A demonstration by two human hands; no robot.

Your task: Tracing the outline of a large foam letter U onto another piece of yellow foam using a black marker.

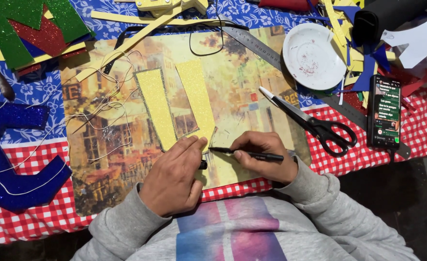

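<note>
A yellow glitter foam shape (174, 104), like a V, lies on a printed picture mat (116, 159). My left hand (174, 176) presses flat on the bottom point of the foam shape, fingers together. A black object shows just under its fingers. My right hand (266, 154) grips a black pen (247, 154) with its tip pointing left at the foam's lower edge, next to my left fingertips.
Black-handled scissors (315, 125) lie right of the mat, a phone (385, 113) beyond them. A white plate (312, 55), a metal ruler (257, 46) and foam scraps sit at the back. A blue glitter letter (15, 159) lies left, green and red foam (25, 26) top left.
</note>
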